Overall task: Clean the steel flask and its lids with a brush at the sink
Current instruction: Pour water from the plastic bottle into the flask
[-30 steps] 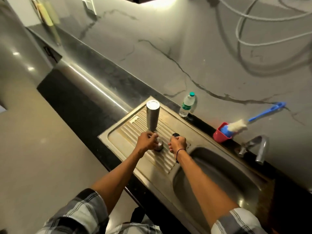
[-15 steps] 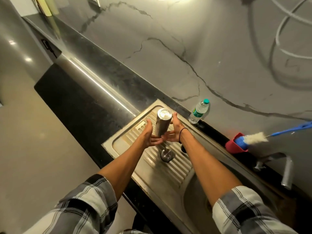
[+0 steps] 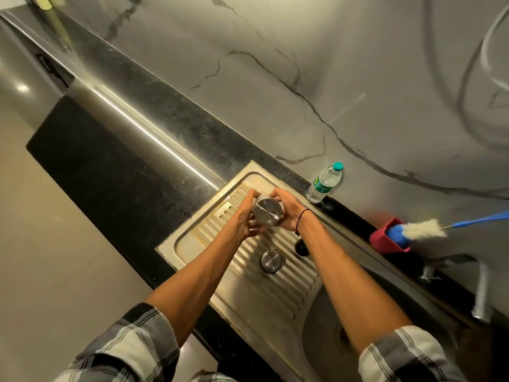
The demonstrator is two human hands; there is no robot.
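Both hands, left hand [image 3: 243, 216] and right hand [image 3: 286, 213], clasp the steel flask [image 3: 266, 215] over the draining board's far corner; a slick steel wall could slip, dropping onto the steel lid [image 3: 271, 261] below.

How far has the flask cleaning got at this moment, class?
Done: the steel lid and black lid lie off on the drainboard. In hand: left hand and right hand grip the flask. Left: the brush sits untouched in its red holder, so scrubbing looks unstarted.
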